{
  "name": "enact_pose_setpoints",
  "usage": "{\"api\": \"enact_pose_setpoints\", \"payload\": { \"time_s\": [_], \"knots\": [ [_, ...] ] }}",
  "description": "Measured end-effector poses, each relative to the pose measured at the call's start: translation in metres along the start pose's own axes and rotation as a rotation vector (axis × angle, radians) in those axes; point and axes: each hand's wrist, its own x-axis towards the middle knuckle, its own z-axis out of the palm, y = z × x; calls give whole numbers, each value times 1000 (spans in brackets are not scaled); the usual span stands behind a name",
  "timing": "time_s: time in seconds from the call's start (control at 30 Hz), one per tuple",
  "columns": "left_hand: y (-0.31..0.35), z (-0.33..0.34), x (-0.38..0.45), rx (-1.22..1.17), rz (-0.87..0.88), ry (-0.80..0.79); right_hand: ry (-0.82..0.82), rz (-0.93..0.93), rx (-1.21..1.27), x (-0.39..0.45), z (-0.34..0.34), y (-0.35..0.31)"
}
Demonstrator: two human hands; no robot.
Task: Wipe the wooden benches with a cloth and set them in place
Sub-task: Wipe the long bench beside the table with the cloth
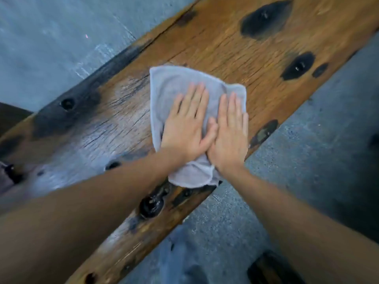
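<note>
1. Head view: a long wooden counter [235,50] runs from 7 o'clock to 1 o'clock across the frame, its brown top rough-grained and cracked, with dark burnt-looking patches [266,18] around recessed bolt holes.
2. The stretch toward 9 o'clock shines pale and looks wet; the stretch toward 1 o'clock looks matt.
3. A light grey cloth [174,85] lies flat on the counter at centre, its lower corner reaching the near edge.
4. The left hand [187,130] and right hand [230,136] lie side by side on the cloth, palms down, fingers straight and spread flat, grasping nothing.
5. Grey speckled concrete floor [307,150] shows on both sides, at 10 and 4 o'clock.
</note>
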Motion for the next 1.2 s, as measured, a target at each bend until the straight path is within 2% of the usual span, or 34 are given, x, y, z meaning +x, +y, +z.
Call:
{"api": "enact_pose_setpoints", "payload": {
  "time_s": [0.1, 0.2, 0.3, 0.4, 0.47, 0.57, 0.63, 0.83, 1.03, 1.2],
  "knots": [
    [4, 12, -91, -49, -26, -6, 20, 116, -17, -86, 20, -29],
    [0, 19, -149, -83, -60, -14, -31, 220, -20, -133, 32, -54],
    [-10, 12, -143, -37, 2, -46, -70, 243, -3, -133, 31, -60],
    [-15, 11, -113, 16, 39, -63, -11, 265, 11, -112, 29, -55],
    [-18, 13, -105, 44, 69, -70, -21, 218, -43, -100, 28, -50],
    [-18, 13, -96, 66, 128, -98, -56, -104, -94, -75, 16, -26],
    [-14, 9, -63, 73, 149, -104, -69, -280, -93, -35, 4, -4],
    [19, -3, 131, 15, 77, 23, -3, -326, -171, 159, -29, 64],
    [49, -15, 339, 62, -107, 93, 29, -199, -104, 352, -62, 112],
    [59, -22, 430, 41, -174, 106, 9, -94, -68, 421, -83, 128]
  ]
}}
